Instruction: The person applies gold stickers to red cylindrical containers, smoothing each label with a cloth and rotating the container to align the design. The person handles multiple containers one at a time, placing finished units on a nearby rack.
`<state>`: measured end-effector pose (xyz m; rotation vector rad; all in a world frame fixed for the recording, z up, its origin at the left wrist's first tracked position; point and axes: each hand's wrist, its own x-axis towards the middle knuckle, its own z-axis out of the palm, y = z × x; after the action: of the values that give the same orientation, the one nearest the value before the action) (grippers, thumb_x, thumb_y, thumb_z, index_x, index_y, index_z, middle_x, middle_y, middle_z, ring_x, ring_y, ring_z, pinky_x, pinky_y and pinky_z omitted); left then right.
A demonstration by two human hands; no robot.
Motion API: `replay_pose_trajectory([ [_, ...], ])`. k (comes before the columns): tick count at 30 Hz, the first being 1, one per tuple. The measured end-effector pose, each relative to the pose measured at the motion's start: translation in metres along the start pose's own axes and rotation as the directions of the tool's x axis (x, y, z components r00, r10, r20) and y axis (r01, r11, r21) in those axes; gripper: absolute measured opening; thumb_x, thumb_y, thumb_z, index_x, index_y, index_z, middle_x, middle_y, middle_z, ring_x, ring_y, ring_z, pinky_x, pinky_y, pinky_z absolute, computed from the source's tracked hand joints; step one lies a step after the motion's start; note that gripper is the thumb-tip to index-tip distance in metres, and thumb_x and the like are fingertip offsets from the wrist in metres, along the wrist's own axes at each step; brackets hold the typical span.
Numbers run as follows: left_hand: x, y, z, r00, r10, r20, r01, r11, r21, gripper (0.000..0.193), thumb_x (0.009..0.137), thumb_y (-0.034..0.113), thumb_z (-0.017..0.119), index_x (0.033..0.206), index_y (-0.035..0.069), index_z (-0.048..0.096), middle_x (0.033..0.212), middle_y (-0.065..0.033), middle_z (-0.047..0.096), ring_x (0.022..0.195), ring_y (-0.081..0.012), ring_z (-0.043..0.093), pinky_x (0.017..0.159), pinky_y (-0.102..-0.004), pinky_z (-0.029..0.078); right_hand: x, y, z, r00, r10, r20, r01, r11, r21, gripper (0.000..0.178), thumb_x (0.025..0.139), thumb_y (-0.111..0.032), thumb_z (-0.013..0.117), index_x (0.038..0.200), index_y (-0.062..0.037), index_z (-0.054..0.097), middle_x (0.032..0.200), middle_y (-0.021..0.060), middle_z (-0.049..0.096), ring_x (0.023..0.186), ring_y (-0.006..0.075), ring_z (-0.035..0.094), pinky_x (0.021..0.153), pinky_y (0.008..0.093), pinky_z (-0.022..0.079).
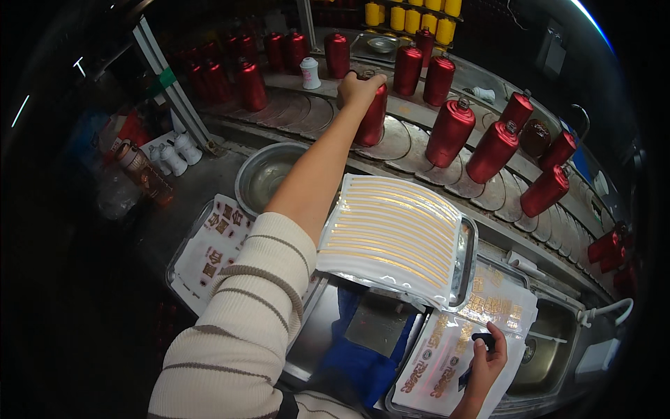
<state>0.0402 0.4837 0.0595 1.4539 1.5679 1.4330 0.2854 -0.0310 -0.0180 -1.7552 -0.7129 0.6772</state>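
My left hand point(359, 92) reaches far forward with its fingers round the top of a glossy red bottle point(373, 119), which stands upright on the conveyor of overlapping round plates point(391, 140). The fingers partly hide the bottle's neck. At the lower right, my right hand point(486, 366) is closed on a small black piece point(483, 340) whose kind I cannot make out. That hand is over sheets of gold and red decals point(436, 356). Between my arms lies a white sheet with gold stripes point(391, 227), partly on a metal tray point(469, 262).
More red bottles point(450, 133) line the conveyor on both sides. A metal bowl point(255, 167) stands left of my forearm, above a tray of decal sheets point(188, 262). At right is a sink point(558, 328) with a white faucet point(614, 311). Yellow bottles point(412, 19) fill a back rack.
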Motion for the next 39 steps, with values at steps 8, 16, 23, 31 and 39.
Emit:
replay_pose_trajectory([
  [8, -0.016, -0.003, 0.054, 0.97, 0.15, -0.193, -0.152, 0.988, 0.001, 0.035, 0.061, 0.038, 0.077, 0.069, 0.007, 0.063, 0.075, -0.014, 0.069, 0.073, -0.0342, 0.066, 0.071, -0.0428, 0.052, -0.001, 0.0, 0.016, 0.996, -0.077, 0.035, 0.078, 0.997, -0.017, 0.039, 0.086, 0.002, 0.061, 0.124, -0.0001, 0.061, 0.09, 0.0043, 0.062, 0.068, 0.0056, 0.048, 0.062, 0.0201, 0.037],
  [16, -0.042, 0.009, 0.078, 0.973, 0.16, -0.17, -0.178, 0.979, -0.103, 0.036, 0.061, 0.039, 0.078, 0.072, 0.006, 0.066, 0.077, -0.0173, 0.069, 0.076, -0.0344, 0.067, 0.072, -0.0425, 0.052, -0.019, -0.016, 0.021, 0.999, 0.011, 0.03, -0.011, 1.0, -0.012, 0.039, 0.086, 0.002, 0.061, 0.124, 0.0033, 0.06, 0.094, 0.0083, 0.065, 0.083, 0.0105, 0.061, 0.078, 0.022, 0.048],
  [23, -0.07, 0.045, -0.01, 0.963, -0.008, 0.269, 0.228, 0.556, -0.799, 0.025, 0.076, 0.028, 0.079, 0.086, 0.008, 0.068, 0.081, -0.0031, 0.07, 0.073, -0.0166, 0.066, 0.069, -0.0333, 0.053, -0.026, -0.036, 0.002, 0.996, -0.088, 0.035, 0.088, 0.996, -0.02, 0.044, 0.086, 0.002, 0.065, 0.129, 0.002, 0.058, 0.101, 0.0069, 0.064, 0.068, 0.0028, 0.057, 0.06, 0.0145, 0.043],
  [31, -0.24, 0.094, -0.137, 0.564, -0.242, 0.789, 0.777, 0.479, -0.408, 0.023, 0.085, 0.034, 0.074, 0.091, 0.013, 0.067, 0.082, -0.0024, 0.071, 0.072, -0.0169, 0.069, 0.071, -0.0365, 0.059, -0.041, -0.107, 0.055, 0.555, -0.72, 0.417, 0.827, 0.532, -0.182, 0.09, 0.07, -0.016, 0.085, 0.15, -0.0133, 0.043, 0.106, 0.0205, 0.06, 0.068, 0.0296, 0.057, 0.059, 0.0373, 0.05],
  [39, -0.389, 0.097, -0.164, 0.365, -0.261, 0.894, 0.727, 0.68, -0.099, 0.071, 0.079, 0.036, 0.081, 0.125, -0.005, 0.046, 0.112, -0.0176, 0.062, 0.101, -0.0212, 0.065, 0.089, -0.0361, 0.054, -0.139, -0.051, 0.027, 0.775, -0.484, 0.405, 0.506, 0.861, 0.061, 0.1, 0.07, -0.021, 0.088, 0.153, -0.0051, 0.034, 0.104, 0.0187, 0.063, 0.078, 0.0289, 0.063, 0.068, 0.0365, 0.053],
])
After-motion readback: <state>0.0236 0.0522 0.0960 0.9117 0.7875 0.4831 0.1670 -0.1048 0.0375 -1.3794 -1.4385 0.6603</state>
